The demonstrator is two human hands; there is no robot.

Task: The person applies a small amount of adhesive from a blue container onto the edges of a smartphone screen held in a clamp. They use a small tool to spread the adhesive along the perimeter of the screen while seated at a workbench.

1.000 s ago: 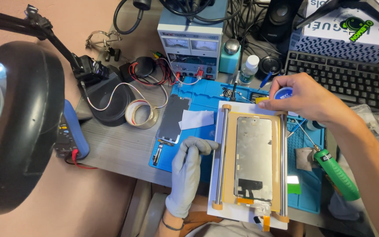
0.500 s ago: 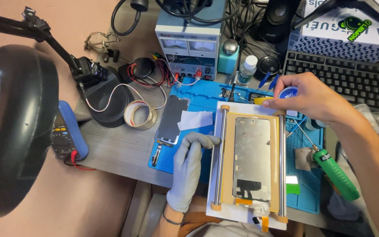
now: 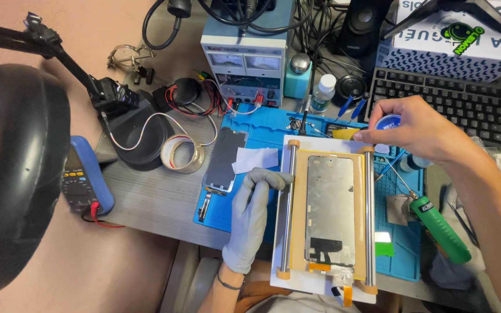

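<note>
Phone screen (image 3: 330, 210) lying face-down and flat in a tan frame (image 3: 298, 214) on a white plate (image 3: 320, 284), between two steel rails (image 3: 287, 211), at the near edge of the blue mat (image 3: 262, 124) on the counter (image 3: 146, 200). Orange flex tab (image 3: 347, 290) hanging off the plate's near end.

Left hand (image 3: 251, 217), in a grey glove, resting beside the left rail, fingers curled together with fingertips (image 3: 273, 178) touching the rail near its far end; nothing gripped. Barely moved since a second ago, only drawn a little closer to the rail.

Right hand (image 3: 416, 128), bare, over the plate's far right corner, thumb and fingers pinching a yellow pick (image 3: 346, 134), its tip pointing left past the rail's end. Same place as before, with the pick now showing more clearly. Blue tape roll (image 3: 388, 122) partly hidden behind the fingers.

Further out: green-handled tool (image 3: 439, 229) lying on the mat to the right, back cover (image 3: 226, 159) and white card (image 3: 255, 159) to the left, clear tape roll (image 3: 182, 154), meter (image 3: 85, 182), magnifier lamp (image 3: 15, 174), power supply (image 3: 244, 64), keyboard (image 3: 465, 107).
</note>
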